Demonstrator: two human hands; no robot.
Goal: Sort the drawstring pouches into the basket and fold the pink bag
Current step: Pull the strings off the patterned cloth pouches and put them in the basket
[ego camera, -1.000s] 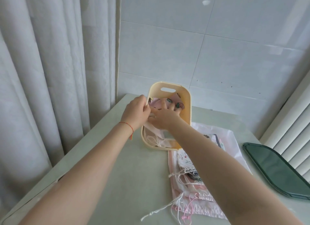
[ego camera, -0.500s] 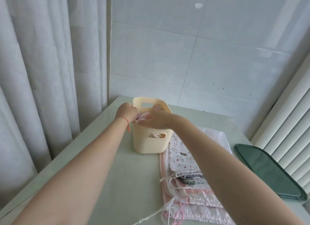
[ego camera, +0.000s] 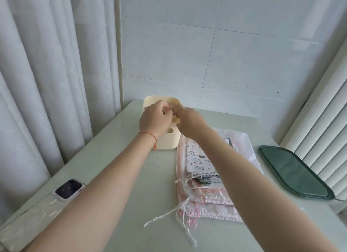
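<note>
A pale green table [ego camera: 116, 176] was seen, with a dark green tray [ego camera: 293, 171] lying at its right edge. Beside the basket, a stack of drawstring pouches [ego camera: 199, 157] was left unsorted, laid over a pink bag [ego camera: 216, 206] that had not been folded, its cords trailing toward the near edge. The cream basket [ego camera: 167, 141] was set at the far side, and something pinkish was glimpsed at its mouth. Both hands were brought together over that opening: the left hand [ego camera: 154, 120] was held with fingers curled at the rim, though what was gripped could not be told; the right hand [ego camera: 189, 120] was blurred, so its state could not be judged. The sorting was judged barely begun. A smartwatch [ego camera: 68, 189] lay at the left.
</note>
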